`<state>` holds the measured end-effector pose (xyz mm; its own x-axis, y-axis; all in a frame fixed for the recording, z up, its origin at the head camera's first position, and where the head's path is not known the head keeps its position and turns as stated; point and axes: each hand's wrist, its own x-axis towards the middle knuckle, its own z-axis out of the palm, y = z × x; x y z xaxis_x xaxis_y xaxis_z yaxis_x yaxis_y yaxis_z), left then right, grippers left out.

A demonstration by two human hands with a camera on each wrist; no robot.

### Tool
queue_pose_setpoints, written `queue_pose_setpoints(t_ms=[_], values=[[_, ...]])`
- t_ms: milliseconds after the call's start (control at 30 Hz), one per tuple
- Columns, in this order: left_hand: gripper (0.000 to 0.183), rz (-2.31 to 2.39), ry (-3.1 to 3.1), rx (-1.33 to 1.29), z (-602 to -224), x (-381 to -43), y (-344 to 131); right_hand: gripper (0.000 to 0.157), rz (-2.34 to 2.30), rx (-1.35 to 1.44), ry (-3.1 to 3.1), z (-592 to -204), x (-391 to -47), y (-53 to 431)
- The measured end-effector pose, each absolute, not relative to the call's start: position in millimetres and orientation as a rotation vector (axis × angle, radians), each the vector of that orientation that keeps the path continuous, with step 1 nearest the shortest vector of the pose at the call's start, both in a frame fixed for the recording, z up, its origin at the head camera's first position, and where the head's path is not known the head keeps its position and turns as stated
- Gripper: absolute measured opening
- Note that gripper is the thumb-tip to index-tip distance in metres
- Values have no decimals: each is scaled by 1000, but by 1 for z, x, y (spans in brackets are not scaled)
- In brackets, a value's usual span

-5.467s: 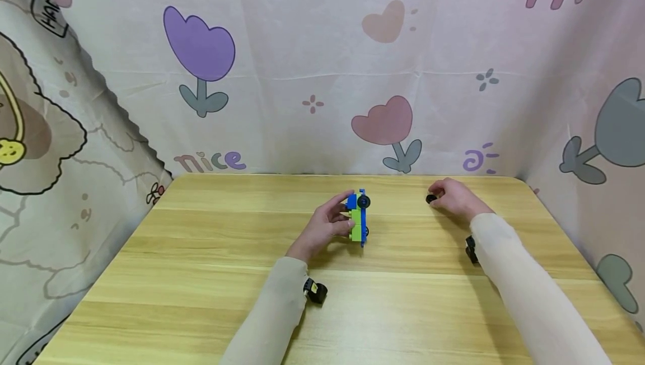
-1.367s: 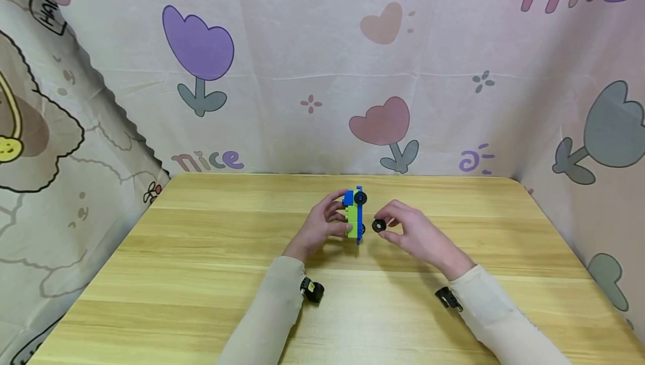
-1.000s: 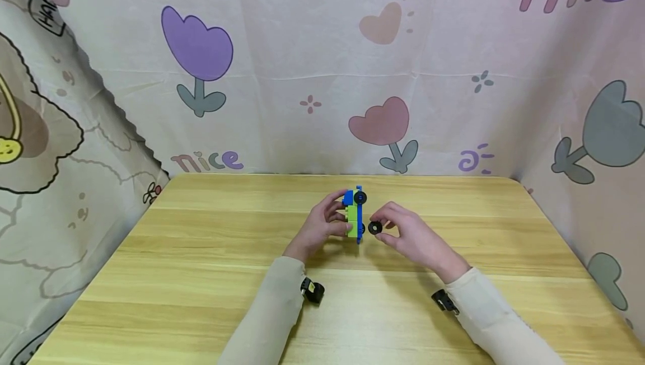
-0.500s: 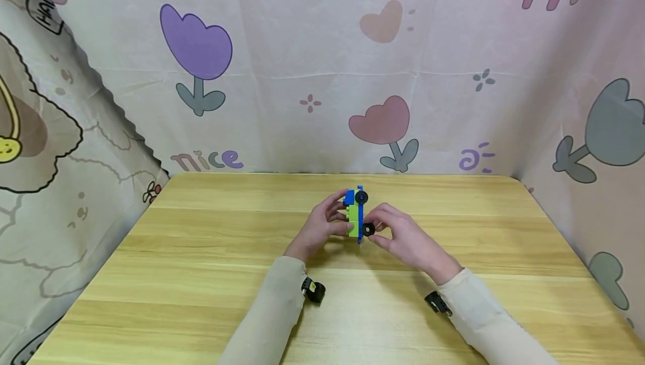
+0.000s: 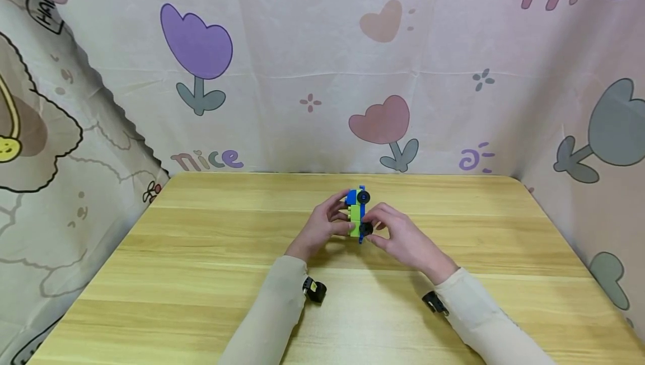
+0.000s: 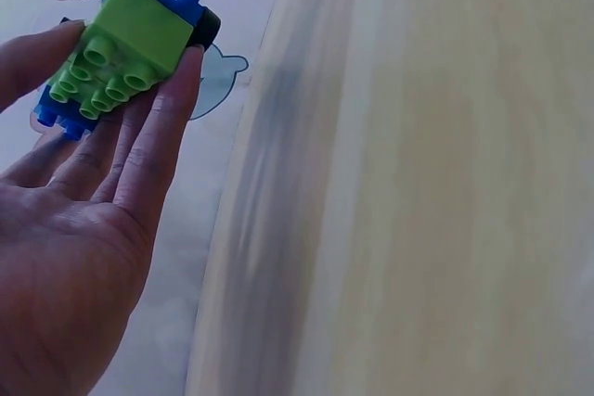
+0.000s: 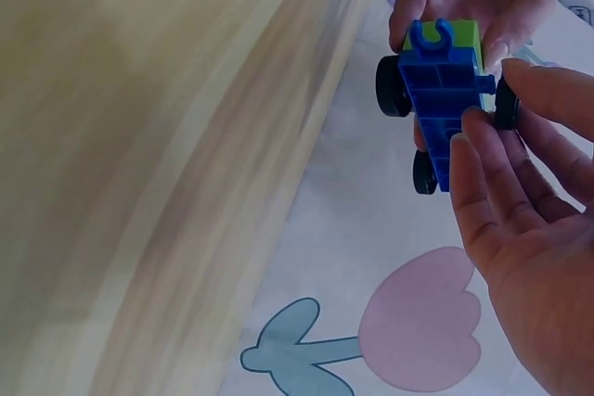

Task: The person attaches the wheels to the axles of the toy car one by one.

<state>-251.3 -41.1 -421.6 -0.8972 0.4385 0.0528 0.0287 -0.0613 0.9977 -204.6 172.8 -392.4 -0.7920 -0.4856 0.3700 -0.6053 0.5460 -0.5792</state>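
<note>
In the head view my left hand [image 5: 319, 230] grips a toy car [image 5: 355, 214] of green and blue building blocks, tipped on its side above the table. My right hand [image 5: 408, 244] pinches a black wheel [image 5: 365, 229] at the car's near end. The right wrist view shows that wheel [image 7: 506, 105] at the tip of a blue axle stub on the blue chassis [image 7: 445, 99]. Other black wheels [image 7: 393, 86] sit on the chassis. Green studs [image 6: 97, 71] face my left palm in the left wrist view.
The wooden table [image 5: 201, 298] lies under both hands. A printed cloth [image 5: 282, 34] hangs behind its far edge, with more cloth at both sides. A small black camera [image 5: 315, 291] is strapped to the left wrist, another black camera [image 5: 435, 302] to the right.
My right hand has brought the wheel from the table's far right to the car's near end, closing the last gap leftward. My left hand keeps its hold on the car, nearly still.
</note>
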Motion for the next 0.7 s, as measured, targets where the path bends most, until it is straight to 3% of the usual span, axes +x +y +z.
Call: queue_pose_setpoints(t_ms=[700], values=[[77, 2028, 1975, 489, -420, -251, -43, 29, 1059, 921, -2640, -394, -206, 168]])
